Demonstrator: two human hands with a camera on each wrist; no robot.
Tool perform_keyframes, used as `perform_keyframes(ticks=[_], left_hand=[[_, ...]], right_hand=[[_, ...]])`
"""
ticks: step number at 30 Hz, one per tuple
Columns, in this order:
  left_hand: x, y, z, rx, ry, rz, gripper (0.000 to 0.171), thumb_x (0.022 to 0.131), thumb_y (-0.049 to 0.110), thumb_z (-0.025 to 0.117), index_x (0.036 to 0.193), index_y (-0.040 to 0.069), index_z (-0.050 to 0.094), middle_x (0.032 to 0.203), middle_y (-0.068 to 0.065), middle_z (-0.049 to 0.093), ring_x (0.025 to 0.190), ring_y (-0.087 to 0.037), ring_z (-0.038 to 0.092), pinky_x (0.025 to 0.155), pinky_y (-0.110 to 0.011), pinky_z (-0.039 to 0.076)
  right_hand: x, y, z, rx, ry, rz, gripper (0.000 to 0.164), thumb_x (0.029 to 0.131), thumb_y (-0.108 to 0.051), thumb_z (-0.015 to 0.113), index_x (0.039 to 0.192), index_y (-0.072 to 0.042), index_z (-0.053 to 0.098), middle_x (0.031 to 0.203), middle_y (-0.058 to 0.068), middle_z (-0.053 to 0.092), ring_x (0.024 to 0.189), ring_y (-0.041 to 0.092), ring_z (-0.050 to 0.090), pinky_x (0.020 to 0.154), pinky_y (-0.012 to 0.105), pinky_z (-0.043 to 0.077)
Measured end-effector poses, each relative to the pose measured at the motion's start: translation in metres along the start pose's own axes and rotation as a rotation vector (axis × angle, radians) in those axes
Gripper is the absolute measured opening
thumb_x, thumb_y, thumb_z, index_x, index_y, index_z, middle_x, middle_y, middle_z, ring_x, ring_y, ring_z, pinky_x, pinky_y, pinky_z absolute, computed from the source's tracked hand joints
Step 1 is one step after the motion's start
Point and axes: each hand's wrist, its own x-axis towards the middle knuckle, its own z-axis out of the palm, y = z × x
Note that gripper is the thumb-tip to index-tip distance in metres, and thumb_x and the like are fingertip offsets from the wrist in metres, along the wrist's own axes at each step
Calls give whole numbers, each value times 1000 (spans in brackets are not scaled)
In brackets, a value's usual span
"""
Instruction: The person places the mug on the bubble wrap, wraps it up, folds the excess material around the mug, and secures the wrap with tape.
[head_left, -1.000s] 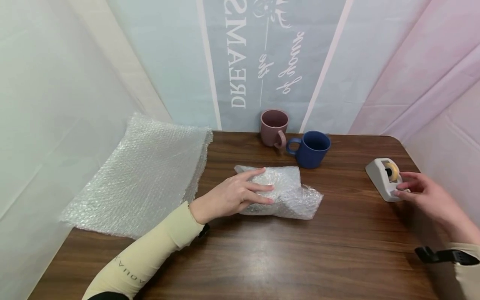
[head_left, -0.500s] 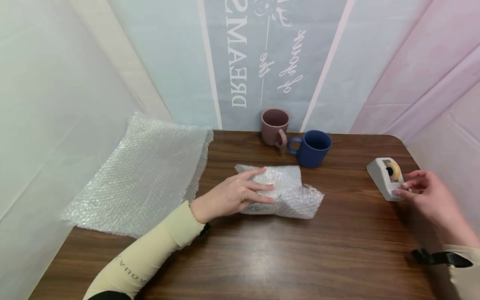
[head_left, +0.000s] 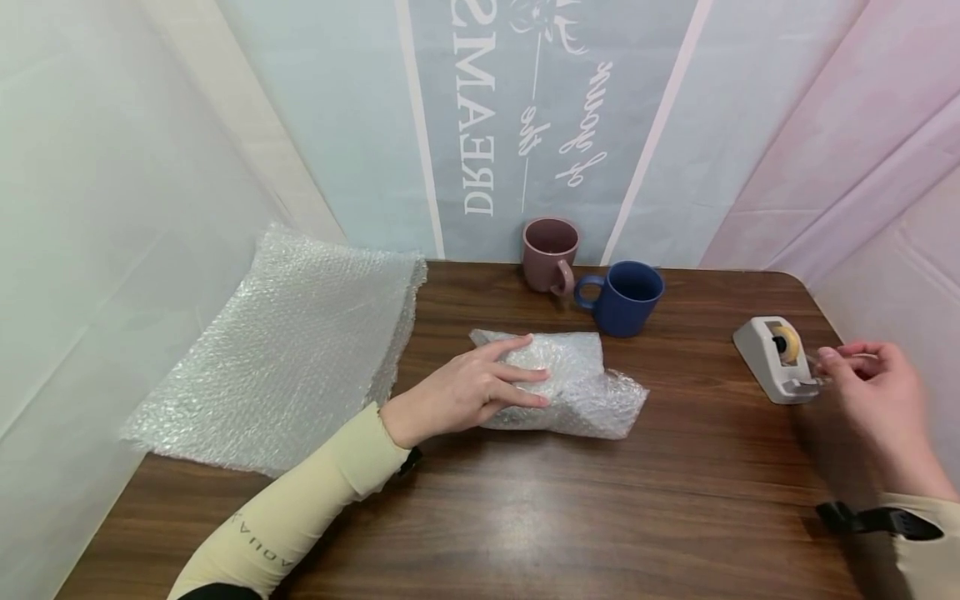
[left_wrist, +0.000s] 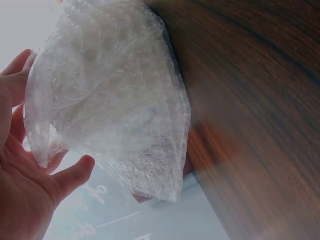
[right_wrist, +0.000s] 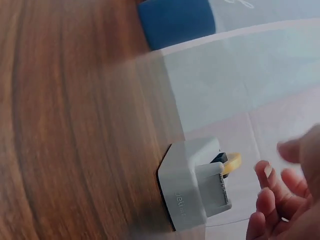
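Clear bubble-wrap bundle (head_left: 576, 377): central on brown wooden surface (head_left: 517, 517); probably soft, slippery; hold its middle.
Left hand (head_left: 476, 385): fingers spread, resting on it.
Right hand (head_left: 881, 396): just right of white wedge-shaped tape dispenser (head_left: 763, 360); cannot tell whether pinching anything.

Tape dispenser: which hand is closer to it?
Right. The right hand is just beside the tape dispenser; the left hand is farther off, on the bubble-wrap bundle.

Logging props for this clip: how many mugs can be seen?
2: a mauve mug standing at the back, and a blue mug beside it, nearer and rightward. The bubble-wrap bundle could hide another.
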Motion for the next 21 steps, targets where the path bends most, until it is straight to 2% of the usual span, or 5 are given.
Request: perform_keyframes(ticks=[8, 13, 17, 19, 21], left_hand=[[0, -1, 1, -1, 12, 7, 40, 91, 2, 71, 123, 26, 73, 135, 1, 61, 143, -34, 35, 108, -35, 41], [0, -1, 1, -3, 22, 11, 40, 91, 2, 71, 123, 25, 73, 135, 1, 62, 142, -34, 36, 108, -35, 41], [0, -1, 1, -2, 24, 11, 39, 92, 3, 70, 123, 26, 73, 135, 2, 62, 143, -34, 35, 109, -35, 40], [0, -1, 2, -5, 26, 11, 39, 91, 3, 70, 123, 26, 73, 135, 2, 62, 143, -34, 35, 108, -35, 40], [0, -1, 2, -11, 25, 10, 39, 91, 3, 70, 123, 25, 73, 135, 1, 62, 143, -34, 35, 108, -35, 40]], right_hand=[[-6, -2, -12, 235, -6, 117, 10, 97, -13, 63, 95, -19, 56, 70, -21, 60, 62, 1, 49, 49, 16, 38], [-13, 1, -17, 215, 2, 143, 9, 100, -20, 61, 92, -18, 56, 70, -22, 59, 64, -1, 50, 52, 13, 40], [-16, 5, -19, 262, 26, 171, 15, 99, -21, 63, 85, -17, 58, 67, -20, 60, 60, -1, 51, 50, 15, 39], [-17, 8, -20, 224, 7, 180, 16, 97, -24, 66, 84, -18, 60, 65, -19, 59, 59, 1, 48, 48, 19, 35], [-18, 12, -21, 110, -42, 189, 18, 97, -30, 66, 85, -18, 60, 65, -18, 57, 61, 4, 45, 50, 25, 34]])
